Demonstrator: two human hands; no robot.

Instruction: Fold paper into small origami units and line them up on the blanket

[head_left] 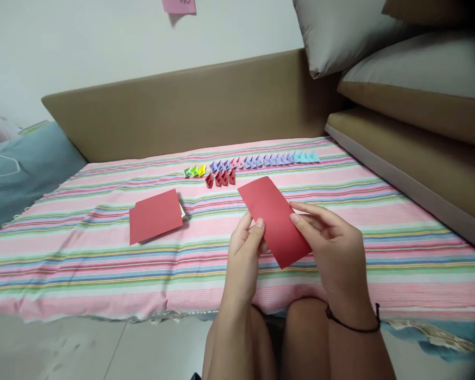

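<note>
Between my hands, a flat red sheet of paper [276,221] is held tilted above the striped cloth. My left hand [245,245] pinches its left edge, thumb on top and fingers mostly hidden beneath. On the opposite edge, my right hand [330,237] grips the sheet between thumb and fingers. To the left lies a stack of red paper [156,216], with lighter sheets peeking out at its right side. Beyond the sheet stand several small dark red folded paper pieces [221,179]. Behind them runs a row of folded pieces in purple [277,160], pink, turquoise [305,157], and green and yellow [195,171].
A striped cloth [83,253] covers the sofa seat, with a brown backrest [190,105] behind it. Grey and brown cushions [419,74] are piled at the right. A blue-grey cushion [35,163] sits at the left. A pink note [179,6] is on the wall.
</note>
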